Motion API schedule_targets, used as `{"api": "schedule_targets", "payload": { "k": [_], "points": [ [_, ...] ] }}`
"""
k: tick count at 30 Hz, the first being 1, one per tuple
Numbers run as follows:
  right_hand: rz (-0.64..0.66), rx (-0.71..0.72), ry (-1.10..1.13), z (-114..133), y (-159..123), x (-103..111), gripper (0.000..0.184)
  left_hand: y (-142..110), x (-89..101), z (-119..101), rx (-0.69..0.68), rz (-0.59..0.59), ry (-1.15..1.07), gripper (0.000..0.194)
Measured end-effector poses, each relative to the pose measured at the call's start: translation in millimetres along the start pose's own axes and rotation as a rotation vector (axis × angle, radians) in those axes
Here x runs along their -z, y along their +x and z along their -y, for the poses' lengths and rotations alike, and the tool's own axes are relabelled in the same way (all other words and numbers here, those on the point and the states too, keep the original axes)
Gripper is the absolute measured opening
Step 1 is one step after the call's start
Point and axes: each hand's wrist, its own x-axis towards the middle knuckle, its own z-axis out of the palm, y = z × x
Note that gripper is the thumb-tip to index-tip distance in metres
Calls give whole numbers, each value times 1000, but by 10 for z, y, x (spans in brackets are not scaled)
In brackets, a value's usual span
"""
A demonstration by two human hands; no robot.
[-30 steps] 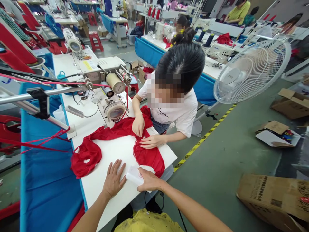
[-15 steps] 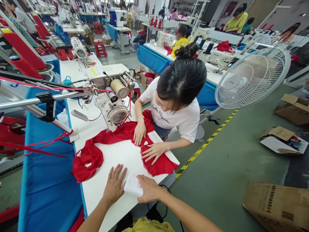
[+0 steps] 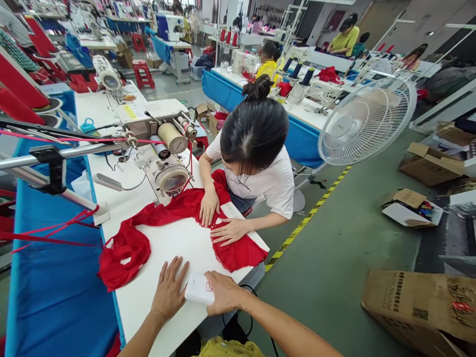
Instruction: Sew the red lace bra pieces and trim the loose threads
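At the near edge of the white sewing table, my right hand grips the right end of a white rounded block with a small red mark. What the block is, I cannot tell. My left hand lies on the tabletop with fingers stretched out, its thumb against the block's left end. Beyond my hands a red lace-edged garment is spread from the left side to the right corner. A co-worker's two hands press flat on its right part, over a ruler strip.
A sewing machine with thread spools stands behind the garment. A thread-stand pole rises at left above blue cloth. The co-worker sits across the corner. A fan and cardboard boxes stand right.
The view has shifted, so the table and machine appear farther left. The co-worker's head is bent lower over the garment. Both my hands keep their places at the white block.
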Motion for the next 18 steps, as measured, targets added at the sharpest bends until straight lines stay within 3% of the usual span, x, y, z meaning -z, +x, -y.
{"api": "schedule_targets", "payload": {
  "k": [14, 18],
  "points": [
    [18, -27, 42, -10, 27, 54, 76, -2, -51, 31, 0, -29, -26, 77],
    [-31, -129, 370, 6, -7, 146, 68, 26, -48, 12, 0, -31, -37, 72]
  ]
}}
